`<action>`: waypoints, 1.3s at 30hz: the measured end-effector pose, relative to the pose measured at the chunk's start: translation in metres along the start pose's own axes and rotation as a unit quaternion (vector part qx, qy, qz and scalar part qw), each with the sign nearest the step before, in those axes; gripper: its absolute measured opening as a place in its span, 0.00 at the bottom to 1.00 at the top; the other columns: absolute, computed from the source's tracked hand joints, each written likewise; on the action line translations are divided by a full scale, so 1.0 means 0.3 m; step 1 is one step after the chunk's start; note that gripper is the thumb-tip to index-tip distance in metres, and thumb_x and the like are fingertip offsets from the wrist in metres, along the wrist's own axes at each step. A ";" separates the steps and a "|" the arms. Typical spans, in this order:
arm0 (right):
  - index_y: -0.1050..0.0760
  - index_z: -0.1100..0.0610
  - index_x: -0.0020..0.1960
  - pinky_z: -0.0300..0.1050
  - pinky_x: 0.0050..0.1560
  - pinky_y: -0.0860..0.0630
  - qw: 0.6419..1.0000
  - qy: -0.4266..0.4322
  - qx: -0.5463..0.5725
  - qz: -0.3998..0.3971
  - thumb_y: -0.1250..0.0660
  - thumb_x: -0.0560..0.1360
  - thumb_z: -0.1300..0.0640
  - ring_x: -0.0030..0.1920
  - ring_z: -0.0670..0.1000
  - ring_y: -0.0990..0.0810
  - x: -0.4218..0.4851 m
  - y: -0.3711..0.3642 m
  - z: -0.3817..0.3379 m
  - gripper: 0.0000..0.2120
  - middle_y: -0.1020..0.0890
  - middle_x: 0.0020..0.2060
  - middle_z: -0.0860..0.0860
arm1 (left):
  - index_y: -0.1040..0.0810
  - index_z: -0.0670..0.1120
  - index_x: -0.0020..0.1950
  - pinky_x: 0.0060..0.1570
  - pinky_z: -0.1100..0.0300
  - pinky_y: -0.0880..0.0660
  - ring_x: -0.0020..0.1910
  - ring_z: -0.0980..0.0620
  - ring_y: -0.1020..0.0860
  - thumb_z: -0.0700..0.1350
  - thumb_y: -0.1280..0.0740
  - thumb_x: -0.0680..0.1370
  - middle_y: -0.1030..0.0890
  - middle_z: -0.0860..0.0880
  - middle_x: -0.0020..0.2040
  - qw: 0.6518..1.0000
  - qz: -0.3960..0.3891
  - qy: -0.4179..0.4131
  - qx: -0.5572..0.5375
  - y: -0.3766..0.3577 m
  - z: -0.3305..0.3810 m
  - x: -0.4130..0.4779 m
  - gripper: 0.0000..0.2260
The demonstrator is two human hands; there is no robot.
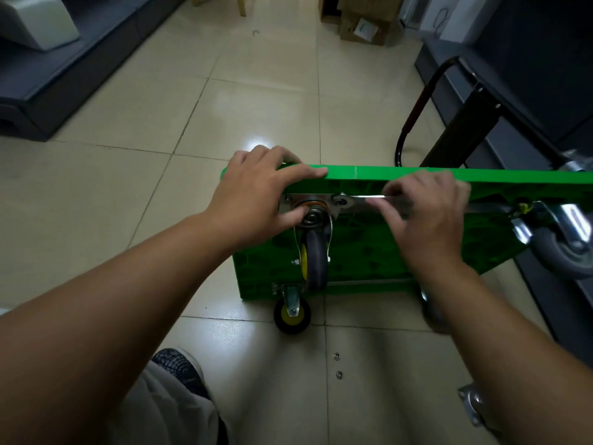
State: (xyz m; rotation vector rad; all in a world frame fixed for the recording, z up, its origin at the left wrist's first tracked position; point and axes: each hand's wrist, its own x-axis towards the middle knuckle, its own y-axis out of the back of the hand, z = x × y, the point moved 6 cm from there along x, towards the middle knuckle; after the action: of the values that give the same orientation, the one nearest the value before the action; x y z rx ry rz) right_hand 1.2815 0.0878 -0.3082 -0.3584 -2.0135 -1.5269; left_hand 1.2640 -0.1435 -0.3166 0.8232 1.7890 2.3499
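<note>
A green plastic cart platform point(369, 175) stands on its edge on the tiled floor, its underside toward me. My left hand point(256, 194) grips its top left corner, fingers over the edge and thumb by the metal mounting plate point(345, 202) of a grey caster wheel point(313, 260). My right hand point(430, 216) holds a flat metal wrench point(372, 198) whose head sits on a bolt at that plate. The hand is blurred. A second caster point(568, 248) is fixed at the right.
A small yellow-hubbed caster point(292, 313) sits at the platform's lower edge. Two washers point(338, 365) and a loose caster point(475, 406) lie on the floor near me. The black cart handle point(417, 107) rises behind. Dark furniture lines both sides; cardboard boxes point(362, 20) stand far back.
</note>
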 end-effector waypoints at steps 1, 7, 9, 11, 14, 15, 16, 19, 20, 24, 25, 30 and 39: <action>0.21 0.55 0.46 0.50 0.53 0.40 0.997 0.065 -0.046 -0.006 0.28 0.74 0.44 0.50 0.57 0.26 0.040 0.026 -0.033 0.14 0.20 0.44 0.52 | 0.27 0.63 0.73 0.55 0.54 0.39 0.59 0.46 0.27 0.59 0.29 0.74 0.23 0.52 0.62 1.000 -0.003 0.001 -0.001 0.002 0.001 -0.001 0.26; 0.22 0.58 0.47 0.54 0.55 0.39 0.951 0.239 -0.191 -0.055 0.28 0.72 0.44 0.51 0.59 0.25 0.128 0.077 -0.157 0.16 0.20 0.44 0.54 | 0.28 0.64 0.74 0.56 0.51 0.36 0.60 0.46 0.27 0.58 0.29 0.75 0.24 0.51 0.63 1.000 -0.018 0.006 -0.005 0.011 0.010 -0.002 0.27; 0.22 0.55 0.46 0.51 0.55 0.40 0.979 0.152 -0.124 -0.050 0.27 0.73 0.43 0.50 0.56 0.26 0.107 0.098 -0.107 0.14 0.20 0.43 0.50 | 0.28 0.64 0.73 0.56 0.52 0.37 0.59 0.46 0.27 0.58 0.29 0.74 0.23 0.51 0.62 1.000 -0.015 0.007 -0.008 0.010 0.009 -0.002 0.27; 0.21 0.51 0.44 0.45 0.53 0.40 0.999 -0.020 0.033 -0.029 0.26 0.73 0.43 0.48 0.49 0.28 0.051 0.100 -0.020 0.12 0.21 0.41 0.45 | 0.27 0.63 0.73 0.55 0.52 0.37 0.59 0.45 0.26 0.58 0.28 0.74 0.23 0.51 0.62 1.000 -0.008 0.008 -0.007 0.008 0.006 -0.003 0.27; 0.18 0.51 0.45 0.49 0.58 0.25 0.796 -0.379 0.467 0.065 0.24 0.73 0.47 0.48 0.45 0.19 -0.124 -0.015 0.081 0.09 0.16 0.44 0.48 | 0.28 0.61 0.73 0.56 0.52 0.37 0.59 0.45 0.26 0.58 0.28 0.73 0.23 0.50 0.62 1.000 -0.006 0.005 0.001 0.003 0.007 -0.007 0.27; 0.18 0.51 0.46 0.54 0.63 0.25 0.700 -0.469 0.532 0.081 0.23 0.72 0.45 0.54 0.48 0.18 -0.191 -0.076 0.080 0.10 0.15 0.49 0.50 | 0.28 0.61 0.73 0.57 0.51 0.37 0.59 0.46 0.26 0.58 0.29 0.73 0.23 0.50 0.62 1.000 -0.007 0.004 0.000 0.002 0.009 -0.006 0.28; 0.18 0.50 0.47 0.60 0.68 0.28 0.632 -0.530 0.560 0.080 0.24 0.70 0.43 0.59 0.51 0.20 -0.247 -0.129 0.067 0.12 0.15 0.54 0.50 | 0.27 0.61 0.73 0.58 0.51 0.37 0.58 0.47 0.25 0.58 0.29 0.73 0.24 0.51 0.62 1.000 -0.008 0.005 -0.004 0.002 0.011 -0.004 0.27; 0.18 0.51 0.49 0.64 0.71 0.32 0.583 -0.577 0.570 0.045 0.24 0.67 0.41 0.63 0.55 0.21 -0.346 -0.226 -0.010 0.17 0.15 0.57 0.51 | 0.26 0.60 0.71 0.61 0.50 0.36 0.58 0.48 0.24 0.58 0.29 0.73 0.24 0.51 0.62 1.000 -0.010 0.017 -0.016 0.000 0.016 0.003 0.26; 0.18 0.52 0.49 0.63 0.71 0.31 0.590 -0.575 0.566 0.036 0.24 0.67 0.42 0.62 0.56 0.20 -0.361 -0.244 -0.032 0.17 0.15 0.55 0.53 | 0.26 0.60 0.71 0.60 0.50 0.36 0.58 0.48 0.24 0.57 0.28 0.73 0.23 0.52 0.62 1.000 -0.008 0.020 -0.018 0.000 0.017 0.006 0.25; 0.18 0.57 0.50 0.51 0.60 0.22 0.625 -0.533 0.570 0.018 0.24 0.69 0.46 0.53 0.50 0.16 -0.346 -0.294 -0.064 0.17 0.14 0.51 0.57 | 0.26 0.60 0.69 0.59 0.50 0.35 0.58 0.48 0.24 0.56 0.28 0.73 0.23 0.52 0.62 1.000 0.004 0.021 -0.018 -0.003 0.022 0.011 0.24; 0.18 0.57 0.50 0.44 0.54 0.22 0.635 -0.524 0.568 0.014 0.24 0.71 0.48 0.48 0.45 0.16 -0.339 -0.306 -0.066 0.15 0.14 0.48 0.54 | 0.26 0.60 0.69 0.59 0.50 0.35 0.58 0.48 0.24 0.55 0.28 0.73 0.23 0.52 0.61 1.000 0.005 0.021 -0.016 -0.004 0.021 0.010 0.24; 0.19 0.57 0.47 0.30 0.42 0.25 0.656 -0.508 0.556 0.041 0.25 0.75 0.53 0.40 0.41 0.20 -0.342 -0.348 -0.062 0.08 0.17 0.41 0.50 | 0.27 0.60 0.70 0.59 0.51 0.35 0.58 0.50 0.25 0.56 0.30 0.73 0.23 0.53 0.61 1.000 0.003 0.021 -0.015 -0.005 0.020 0.009 0.24; 0.21 0.53 0.43 0.37 0.45 0.24 0.778 -0.420 0.460 0.083 0.25 0.75 0.54 0.41 0.44 0.21 -0.279 -0.314 0.003 0.06 0.18 0.39 0.49 | 0.27 0.61 0.69 0.58 0.54 0.37 0.58 0.50 0.26 0.58 0.29 0.74 0.24 0.54 0.61 1.000 0.006 0.020 -0.015 -0.012 0.018 0.009 0.24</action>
State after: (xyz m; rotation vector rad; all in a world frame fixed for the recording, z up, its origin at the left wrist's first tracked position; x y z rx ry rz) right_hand 1.2974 0.0704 -0.4320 -0.8520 -2.9864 -0.0545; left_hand 1.2631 -0.1367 -0.3181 0.7915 1.7638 2.4101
